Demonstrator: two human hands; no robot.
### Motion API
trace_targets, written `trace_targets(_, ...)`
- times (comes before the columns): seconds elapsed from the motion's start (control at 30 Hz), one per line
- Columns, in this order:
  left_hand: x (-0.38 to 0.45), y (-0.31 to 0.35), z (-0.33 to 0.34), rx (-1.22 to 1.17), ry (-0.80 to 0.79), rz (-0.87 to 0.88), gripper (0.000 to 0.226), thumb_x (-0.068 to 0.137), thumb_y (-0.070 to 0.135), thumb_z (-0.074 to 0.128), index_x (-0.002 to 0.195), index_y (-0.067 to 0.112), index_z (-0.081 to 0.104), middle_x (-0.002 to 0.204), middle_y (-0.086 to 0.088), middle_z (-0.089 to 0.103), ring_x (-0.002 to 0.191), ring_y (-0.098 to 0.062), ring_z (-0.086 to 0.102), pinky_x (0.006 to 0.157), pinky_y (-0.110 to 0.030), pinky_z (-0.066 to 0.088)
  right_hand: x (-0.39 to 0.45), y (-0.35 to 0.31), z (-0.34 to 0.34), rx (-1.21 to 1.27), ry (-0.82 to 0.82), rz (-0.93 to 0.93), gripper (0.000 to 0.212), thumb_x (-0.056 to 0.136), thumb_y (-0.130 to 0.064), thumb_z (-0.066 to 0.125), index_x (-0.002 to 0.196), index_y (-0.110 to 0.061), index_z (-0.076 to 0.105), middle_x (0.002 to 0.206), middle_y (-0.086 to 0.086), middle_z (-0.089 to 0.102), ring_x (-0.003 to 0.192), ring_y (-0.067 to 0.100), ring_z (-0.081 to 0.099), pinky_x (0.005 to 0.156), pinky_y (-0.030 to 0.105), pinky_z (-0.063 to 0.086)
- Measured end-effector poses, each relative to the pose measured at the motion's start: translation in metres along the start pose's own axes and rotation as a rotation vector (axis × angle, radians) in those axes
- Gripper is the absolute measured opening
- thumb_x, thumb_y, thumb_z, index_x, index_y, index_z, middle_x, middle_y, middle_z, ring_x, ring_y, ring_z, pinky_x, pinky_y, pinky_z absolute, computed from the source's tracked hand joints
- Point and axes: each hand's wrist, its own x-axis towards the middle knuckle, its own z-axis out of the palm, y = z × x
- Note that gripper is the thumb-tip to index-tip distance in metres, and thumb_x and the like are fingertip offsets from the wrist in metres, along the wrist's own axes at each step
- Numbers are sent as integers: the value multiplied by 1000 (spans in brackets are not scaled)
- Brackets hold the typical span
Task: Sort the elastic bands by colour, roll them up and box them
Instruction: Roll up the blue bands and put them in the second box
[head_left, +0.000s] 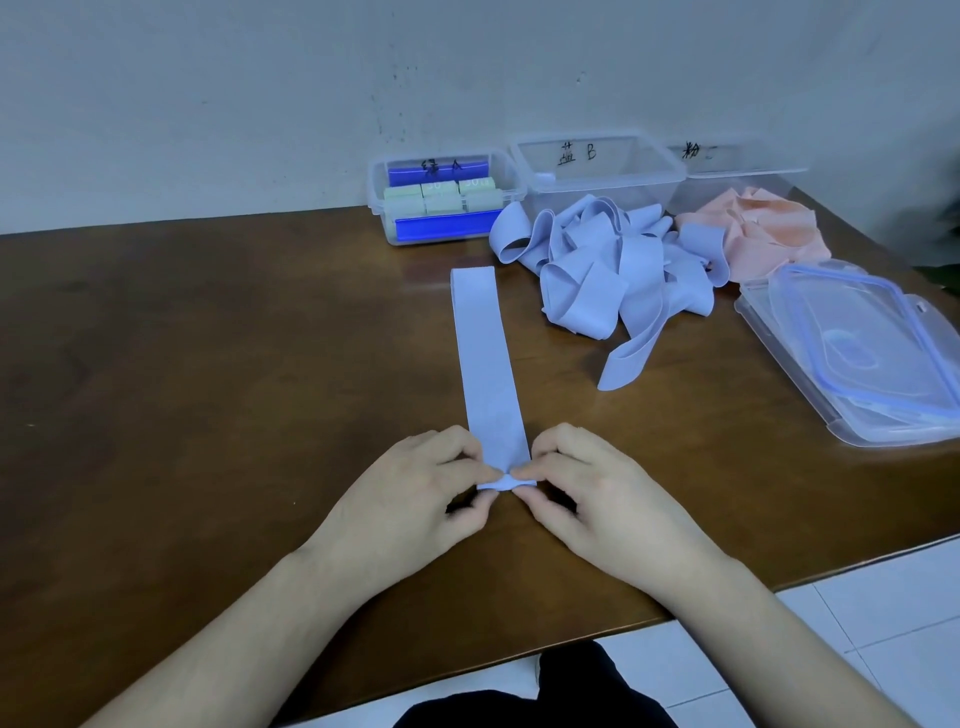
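Both hands, left hand (415, 486) and right hand (587, 491), pinch the near end of the flat blue band (485, 369). Blue pile (613, 270) far right.

Flat band (485, 364) lilac-blue; loose pile (602, 270) same; heap (758, 234) peach-pink; rolls (441, 200) pale green; table (208, 364) brown.

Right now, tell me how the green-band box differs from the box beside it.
The left box is lidded and holds rolled green bands; the middle box is open, with no bands visible inside. The left box looks smaller than the middle box. Both are clear plastic with handwritten labels, standing against the wall.
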Motion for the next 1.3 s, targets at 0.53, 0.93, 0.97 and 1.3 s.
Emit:
trace_targets(0.53,5,4,4,-32,43,-136,18,95,29,50,91,22,66,91,12,57,69,-4,51,65,-6,34,12,-2,1,66,-11,157,19,99,-35,53,103,-26,70,102,-18,55,83,7,61,71,26,54)
trace_targets(0.93,6,1,1,-90,80,-177,21,94,36,55,100,22,70,99,12,58,67,5,44,68,-1,35,14,1,-1,-8,-27,80,26,98,-30,55,115,-22,73,104,-13,54,91,5,56,77,23,53)
trace_targets(0.97,6,1,2,-72,68,-166,25,93,38,53,99,22,71,98,12,59,68,3,45,69,-2,35,15,1,-1,-12,-34,78,26,98,-30,55,115,-22,73,104,-14,53,92,5,55,77,23,52)
trace_targets(1.3,8,2,1,-25,54,-174,10,92,22,66,101,21,71,101,11,54,68,-7,57,64,-11,43,19,2,-5,-8,-51,69,19,96,-24,61,113,-27,70,108,-18,55,96,2,55,81,22,51)
